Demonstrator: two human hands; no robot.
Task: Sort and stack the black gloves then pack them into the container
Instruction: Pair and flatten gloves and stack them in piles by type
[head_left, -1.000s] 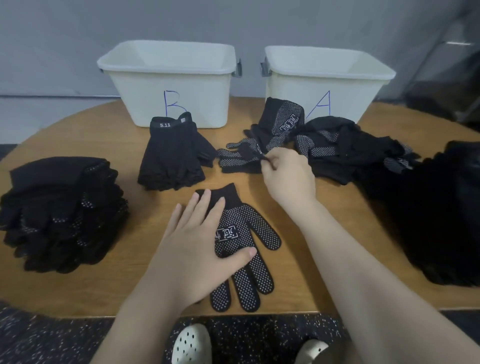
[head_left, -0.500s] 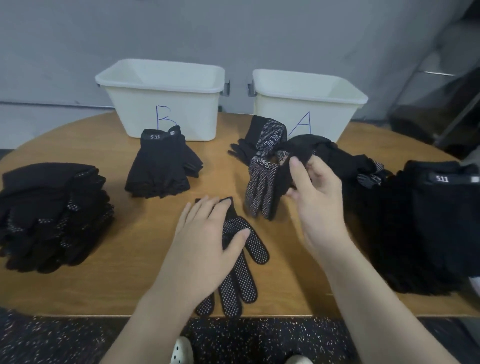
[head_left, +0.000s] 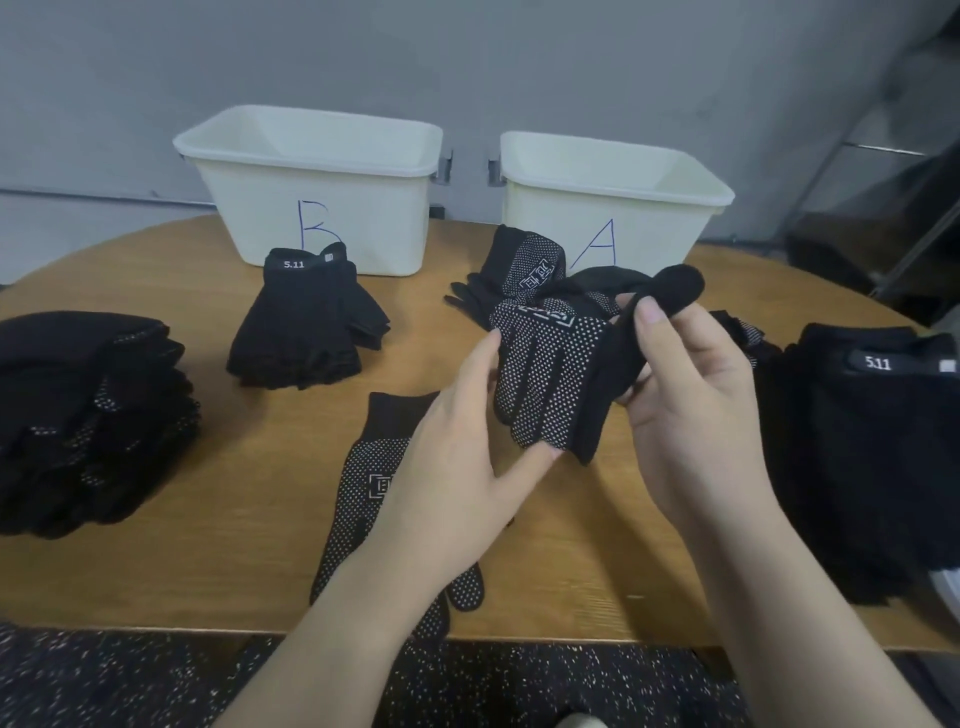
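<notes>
gloves in black knit lie sorted around the wooden table (head_left: 218, 561). nearest, one dotted glove (head_left: 363, 499) lies flat, white grip dots up, partly under the left hand (head_left: 457, 467). just above it both hands hold a second dotted glove (head_left: 550, 379) in the air: the left hand pinches its fingertip end, the right hand (head_left: 696, 395) grips its plain cuff. beyond the held glove stand tub b (head_left: 322, 187) and tub a (head_left: 613, 202).
</notes>
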